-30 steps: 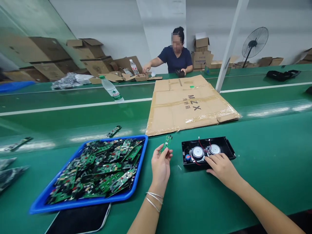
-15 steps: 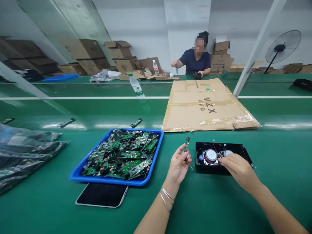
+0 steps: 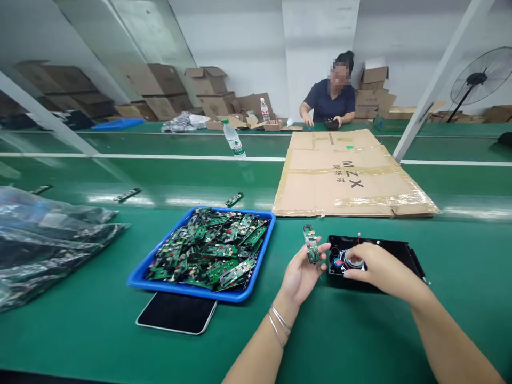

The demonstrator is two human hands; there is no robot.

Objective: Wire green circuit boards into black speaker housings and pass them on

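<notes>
A clear plastic bag [image 3: 44,240] is cut off by the left edge, its contents hard to make out. A dark-screened device [image 3: 176,313] lies partly hidden under the blue tray [image 3: 240,297], where heaped boards [image 3: 208,250] overlap one another. Right of it, the left hand [image 3: 300,274] grasps a circuit board [image 3: 311,242] between thumb and fingers, above the desk [image 3: 120,352]. Beside it sits the black case [image 3: 394,253]; the right hand [image 3: 376,269] arches over it, fingers at a round speaker [image 3: 354,260], covering part of the interior. Whether they grip anything, I cannot tell.

The desk is green and glossy. Beyond stand stacked cartons [image 3: 160,85], a bottle [image 3: 234,141], flattened cardboard [image 3: 336,181], a seated co-worker [image 3: 330,104] handling something too small to identify, and a fan [image 3: 476,79] cropped at the right edge.
</notes>
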